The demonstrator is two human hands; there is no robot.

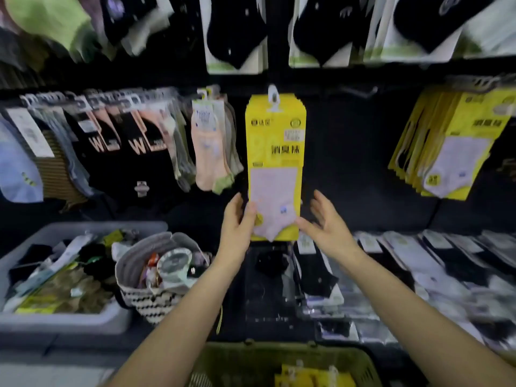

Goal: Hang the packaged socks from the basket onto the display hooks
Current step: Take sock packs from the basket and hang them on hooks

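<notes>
Sock packs (pixel 303 377) in basket (pixel 223 367), nearest, cut off at bottom edge; count unreadable. Further out, left hand (pixel 237 223) pinching lower left edge of pack (pixel 275 141), thumb in front. Right hand (pixel 328 223) spread, thumb apparently touching lower right corner. Judged light and flat, card stiff, film slippery; best gripped by lower edges. Beyond, white tab (pixel 273 97) at hook level; hook itself lost against dark panel, seating unconfirmed.

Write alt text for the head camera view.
A left hand grips the lower left edge of a yellow sock pack held up at a display wall; the open right hand is at its lower right corner. A green basket sits below.
</notes>
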